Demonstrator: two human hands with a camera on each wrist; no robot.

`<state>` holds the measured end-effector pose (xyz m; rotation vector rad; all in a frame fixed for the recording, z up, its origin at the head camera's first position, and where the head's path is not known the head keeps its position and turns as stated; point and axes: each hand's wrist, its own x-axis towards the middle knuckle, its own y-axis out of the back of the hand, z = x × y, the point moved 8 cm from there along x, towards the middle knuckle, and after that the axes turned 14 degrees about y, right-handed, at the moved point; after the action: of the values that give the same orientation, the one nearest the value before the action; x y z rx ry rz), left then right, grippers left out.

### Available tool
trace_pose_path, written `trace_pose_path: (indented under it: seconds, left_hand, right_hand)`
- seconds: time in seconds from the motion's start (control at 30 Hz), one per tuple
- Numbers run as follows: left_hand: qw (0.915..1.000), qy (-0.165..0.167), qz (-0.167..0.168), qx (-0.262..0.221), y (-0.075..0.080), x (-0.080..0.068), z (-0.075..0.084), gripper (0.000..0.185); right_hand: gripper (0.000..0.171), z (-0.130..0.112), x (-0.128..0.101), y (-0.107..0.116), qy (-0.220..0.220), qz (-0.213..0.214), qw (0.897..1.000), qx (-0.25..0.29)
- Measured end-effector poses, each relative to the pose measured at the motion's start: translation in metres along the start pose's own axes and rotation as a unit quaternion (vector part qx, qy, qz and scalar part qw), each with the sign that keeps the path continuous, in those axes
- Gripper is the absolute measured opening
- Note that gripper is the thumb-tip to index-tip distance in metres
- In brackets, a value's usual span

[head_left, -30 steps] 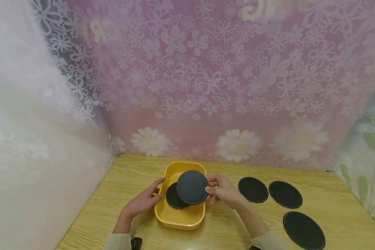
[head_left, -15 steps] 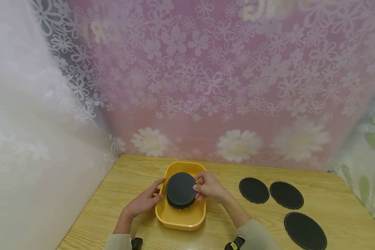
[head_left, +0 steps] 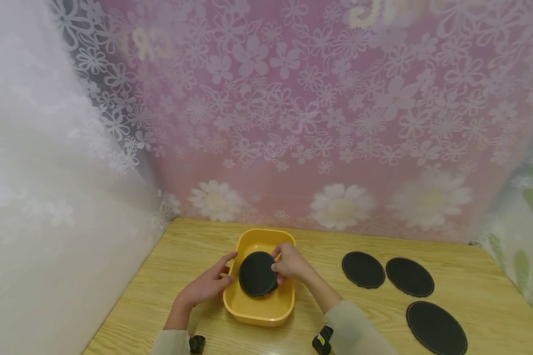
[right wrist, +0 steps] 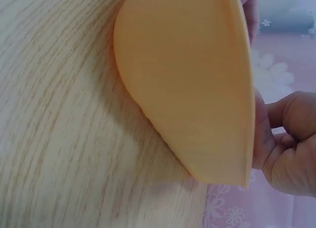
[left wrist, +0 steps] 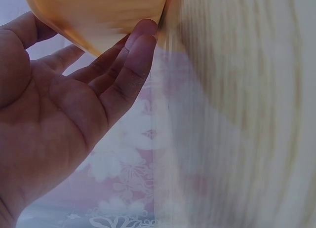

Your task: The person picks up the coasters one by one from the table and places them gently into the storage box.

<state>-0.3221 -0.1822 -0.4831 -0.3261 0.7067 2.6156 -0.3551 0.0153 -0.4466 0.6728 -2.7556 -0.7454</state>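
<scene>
My left hand (head_left: 204, 287) rests against the left wall of the yellow tub (head_left: 258, 311), which sits toward the worktop's (head_left: 160, 291) left side near the back edge; the fingers lie straight and relaxed, holding nothing. Inside the tub, my right hand (head_left: 288, 263) pinches the right rim of a black round mat (head_left: 256, 272), its fingers curled over the edge, and the mat lies low in the tub — I judge it about set down, though not let go. Further right, three more black mats (head_left: 363, 269) lie flat toward the worktop's right edge, so I judge most of the work is left.

Whether another mat lies beneath the one I hold I cannot tell — it covers the tub floor. Both wrist views show only the tub's outer wall, the left one blurred.
</scene>
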Motion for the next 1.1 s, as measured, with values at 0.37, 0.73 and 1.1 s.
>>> trace_pose_path:
  seconds: [0.37, 0.73, 1.1]
  left_hand:
    - [0.9998, -0.002, -0.018, -0.012, -0.0011, -0.0024, -0.0013, 0.063]
    - [0.9999, 0.005, -0.009, -0.004, -0.0001, -0.0019, -0.0022, 0.063]
    - [0.9999, -0.003, -0.011, -0.004, -0.0008, -0.0044, 0.0008, 0.064]
  right_hand:
    - [0.018, 0.0026, 0.0053, -0.0014, -0.002, 0.027, 0.994, -0.101]
    - [0.027, 0.0064, 0.0073, -0.0032, -0.037, 0.023, 0.990, -0.131]
    - [0.034, 0.0035, 0.0061, -0.0042, -0.057, -0.008, 0.989, -0.133]
